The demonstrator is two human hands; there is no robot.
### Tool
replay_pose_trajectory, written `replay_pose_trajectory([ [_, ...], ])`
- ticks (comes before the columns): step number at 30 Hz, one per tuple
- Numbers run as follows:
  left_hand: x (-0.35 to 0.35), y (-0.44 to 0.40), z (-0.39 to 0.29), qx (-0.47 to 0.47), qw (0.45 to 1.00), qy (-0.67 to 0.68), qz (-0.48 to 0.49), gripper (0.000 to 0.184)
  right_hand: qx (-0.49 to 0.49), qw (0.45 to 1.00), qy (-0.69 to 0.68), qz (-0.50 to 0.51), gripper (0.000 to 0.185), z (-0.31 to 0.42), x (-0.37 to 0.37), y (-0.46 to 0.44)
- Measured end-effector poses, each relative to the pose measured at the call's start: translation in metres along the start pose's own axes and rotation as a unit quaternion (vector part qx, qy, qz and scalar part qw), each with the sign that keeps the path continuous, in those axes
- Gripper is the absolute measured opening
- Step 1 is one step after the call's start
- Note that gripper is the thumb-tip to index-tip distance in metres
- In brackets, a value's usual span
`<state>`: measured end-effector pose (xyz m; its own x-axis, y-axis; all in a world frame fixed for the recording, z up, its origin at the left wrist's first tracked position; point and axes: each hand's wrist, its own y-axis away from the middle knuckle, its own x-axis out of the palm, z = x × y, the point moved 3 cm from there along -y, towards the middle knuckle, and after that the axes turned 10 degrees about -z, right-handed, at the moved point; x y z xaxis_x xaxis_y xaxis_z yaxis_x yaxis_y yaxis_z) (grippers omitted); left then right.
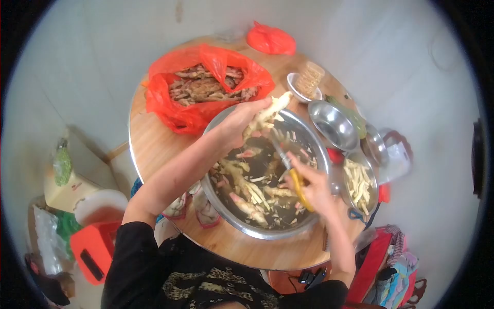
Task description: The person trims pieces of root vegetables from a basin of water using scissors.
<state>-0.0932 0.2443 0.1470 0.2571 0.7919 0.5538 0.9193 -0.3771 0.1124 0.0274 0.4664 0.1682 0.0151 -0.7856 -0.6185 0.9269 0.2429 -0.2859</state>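
Observation:
My left hand (248,117) is closed around a pale, knobbly root (267,116), raised over the far side of a large steel basin (265,234). Yellow-handled scissors (298,186) are in my right hand (313,185), their blades pointing up toward the root's lower end. Below both hands, the basin holds dark water with several peeled roots (248,209) and cut pieces floating in it. Whether the blades touch the root cannot be made out.
A red plastic bag (175,116) of unpeeled brown roots stands behind the basin at the left. To the right are a steel bowl (334,125), a bowl of pale strips (358,185) and a white bowl (294,85). A tied red bag (271,40) lies at the back.

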Motion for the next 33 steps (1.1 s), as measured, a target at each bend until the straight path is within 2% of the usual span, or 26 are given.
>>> replay_pose_trajectory([
  [3, -0.001, -0.006, 0.000, 0.027, 0.998, 0.036, -0.035, 0.035, 0.017, 1.000, -0.003, -0.021, 0.059, 0.009, 0.003, 0.001],
  [4, 0.002, -0.005, 0.000, 0.047, 0.997, 0.034, -0.052, 0.036, 0.149, 0.977, -0.141, -0.054, 0.059, 0.002, 0.003, 0.001],
  [7, 0.007, 0.002, -0.002, 0.088, 0.991, 0.034, -0.091, 0.037, 0.157, 0.980, -0.118, -0.047, 0.060, 0.005, 0.005, -0.001],
  [8, 0.006, 0.004, -0.003, 0.106, 0.988, 0.036, -0.110, 0.038, -0.004, 1.000, -0.017, -0.025, 0.060, -0.003, 0.010, 0.000],
  [11, 0.005, 0.003, -0.005, 0.112, 0.982, 0.040, -0.148, 0.038, -0.058, 0.997, 0.017, -0.055, 0.061, 0.003, 0.008, 0.000],
  [12, 0.007, 0.005, -0.005, 0.111, 0.982, 0.040, -0.146, 0.038, 0.139, 0.982, -0.113, -0.064, 0.061, 0.004, 0.007, -0.001],
  [16, 0.003, 0.003, -0.003, 0.113, 0.984, 0.032, -0.130, 0.039, 0.136, 0.982, -0.112, -0.067, 0.060, 0.003, 0.009, -0.002],
  [19, 0.005, 0.003, -0.005, 0.116, 0.983, 0.044, -0.132, 0.040, 0.059, 0.997, -0.019, -0.034, 0.059, 0.013, 0.008, 0.004],
  [20, 0.008, 0.005, -0.006, 0.124, 0.982, 0.046, -0.134, 0.039, 0.061, 0.997, -0.018, -0.035, 0.059, 0.014, 0.008, 0.003],
  [22, 0.014, 0.006, -0.005, 0.129, 0.981, 0.053, -0.137, 0.038, 0.190, 0.964, -0.167, -0.080, 0.057, 0.009, 0.008, -0.002],
  [23, 0.015, 0.007, -0.007, 0.136, 0.979, 0.058, -0.142, 0.036, 0.189, 0.964, -0.169, -0.081, 0.057, 0.008, 0.010, -0.001],
  [25, 0.014, 0.008, -0.012, 0.143, 0.975, 0.072, -0.153, 0.036, 0.023, 0.997, -0.065, -0.032, 0.054, 0.009, 0.016, 0.004],
  [27, 0.011, 0.007, -0.013, 0.146, 0.972, 0.090, -0.164, 0.035, 0.032, 0.995, -0.082, -0.037, 0.054, 0.000, 0.021, 0.004],
  [29, 0.010, 0.007, -0.011, 0.178, 0.975, 0.038, -0.129, 0.039, 0.079, 0.984, -0.129, -0.089, 0.054, -0.005, 0.021, 0.000],
  [33, 0.011, 0.007, -0.012, 0.188, 0.972, 0.029, -0.140, 0.039, 0.138, 0.983, -0.100, -0.067, 0.054, 0.008, 0.023, 0.004],
])
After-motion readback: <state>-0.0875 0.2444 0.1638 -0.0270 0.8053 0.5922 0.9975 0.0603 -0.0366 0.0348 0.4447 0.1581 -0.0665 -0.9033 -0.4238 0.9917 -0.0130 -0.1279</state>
